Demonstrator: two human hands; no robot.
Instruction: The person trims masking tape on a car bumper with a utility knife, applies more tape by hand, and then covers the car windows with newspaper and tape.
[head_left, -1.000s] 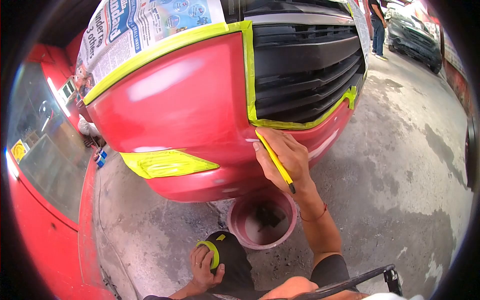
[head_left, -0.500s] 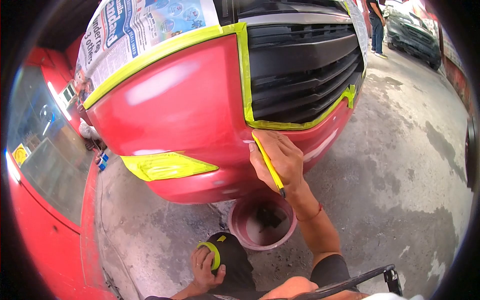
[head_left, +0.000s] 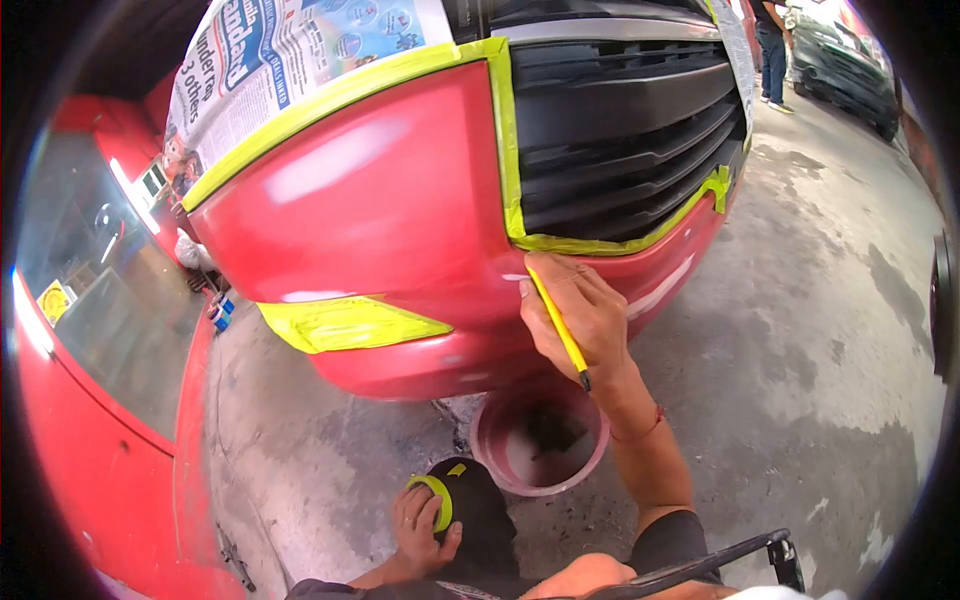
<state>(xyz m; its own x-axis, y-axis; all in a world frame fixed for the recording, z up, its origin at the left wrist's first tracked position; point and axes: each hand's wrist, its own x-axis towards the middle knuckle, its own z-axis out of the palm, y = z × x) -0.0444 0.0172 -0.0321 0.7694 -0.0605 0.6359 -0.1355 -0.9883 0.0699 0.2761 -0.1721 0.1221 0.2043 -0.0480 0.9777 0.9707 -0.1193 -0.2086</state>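
Observation:
My right hand (head_left: 592,308) is closed around a slim yellow pen-like tool (head_left: 561,325) with a black end; its tip is hidden. It is held against the red car bumper (head_left: 410,200), just below the lower left corner of the black grille (head_left: 610,155). Yellow-green masking tape (head_left: 505,140) edges the grille. My left hand (head_left: 418,528) grips a roll of yellow-green masking tape (head_left: 441,503) on my dark-clothed knee (head_left: 475,535). A small tape scrap (head_left: 457,470) sticks to the cloth there. More tape covers a lamp-shaped area (head_left: 350,323) on the bumper.
Newspaper (head_left: 310,60) masks the upper bumper. Under it stands a reddish tub (head_left: 490,470) holding cloudy liquid and a dark item. Small blue-labelled cans (head_left: 221,312) sit by the red-framed glass door (head_left: 120,370). A person (head_left: 773,55) stands near a dark car (head_left: 845,70) at the back right.
The view has shifted slightly, so the bumper and both hands appear farther right. My right hand stays at the grille corner with the tool, and my left hand keeps the tape roll on the knee.

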